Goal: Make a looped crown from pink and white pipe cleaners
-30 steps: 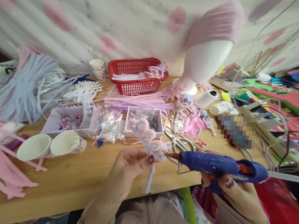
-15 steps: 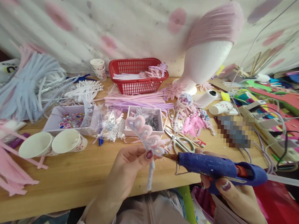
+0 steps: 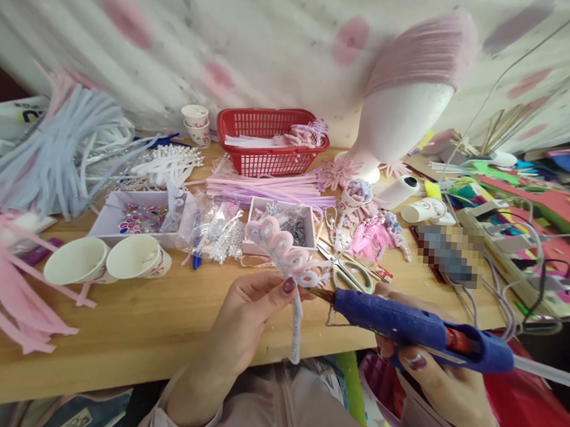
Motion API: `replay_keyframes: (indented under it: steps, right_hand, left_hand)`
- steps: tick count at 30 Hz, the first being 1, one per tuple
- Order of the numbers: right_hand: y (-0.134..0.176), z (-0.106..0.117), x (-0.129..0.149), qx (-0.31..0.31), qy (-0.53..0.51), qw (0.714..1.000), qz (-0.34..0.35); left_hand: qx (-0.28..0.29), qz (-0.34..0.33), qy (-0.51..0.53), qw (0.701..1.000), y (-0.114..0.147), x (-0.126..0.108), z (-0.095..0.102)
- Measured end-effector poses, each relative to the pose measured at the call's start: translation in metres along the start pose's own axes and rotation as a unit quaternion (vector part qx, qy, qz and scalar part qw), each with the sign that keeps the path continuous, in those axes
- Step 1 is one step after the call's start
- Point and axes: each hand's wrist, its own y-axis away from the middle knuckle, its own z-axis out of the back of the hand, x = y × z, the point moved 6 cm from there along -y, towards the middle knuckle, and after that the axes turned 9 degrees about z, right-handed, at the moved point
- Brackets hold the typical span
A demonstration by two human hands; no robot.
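Since half a second ago, our glue gun has tipped, its back end lower, and our whole view has shifted a little, so the things on the table sit farther right. Our left hand pinches the fuzzy looped flower between thumb and fingers, above the table's near edge, its stem hanging down. Our right hand is wrapped around the glue gun, the nozzle close under the flower's lowest loops; we cannot tell if they touch. Past the flower, the red basket holds white strips and pink and lilac fuzzy pieces. The left box holds coloured gems with a plastic bag at its right end; the small white box, partly hidden by the flower, holds silvery bits. Of two front paper cups, we see something small and unclear in the right cup. A smaller cup holds a lilac fuzzy bundle. Scissors lie just beyond the nozzle, pink tassels behind them, and a white dummy head stands right of the basket.
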Motion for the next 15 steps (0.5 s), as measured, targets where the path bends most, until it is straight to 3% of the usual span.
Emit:
replay_keyframes:
  steps: [8, 12, 15]
  right_hand:
    - [-0.007, -0.013, 0.01, 0.063, -0.001, 0.998, 0.011]
    - [-0.005, -0.006, 0.014, 0.027, 0.008, 1.0, 0.011]
    - [-0.006, -0.002, 0.016, 0.046, 0.018, 0.999, 0.001]
  left_hand:
    - [0.0, 0.003, 0.008, 1.0, 0.001, 0.0, 0.003]
    - [0.001, 0.003, 0.022, 1.0, 0.002, -0.002, 0.003]
    - [-0.002, -0.001, 0.032, 0.999, 0.005, -0.005, 0.002]
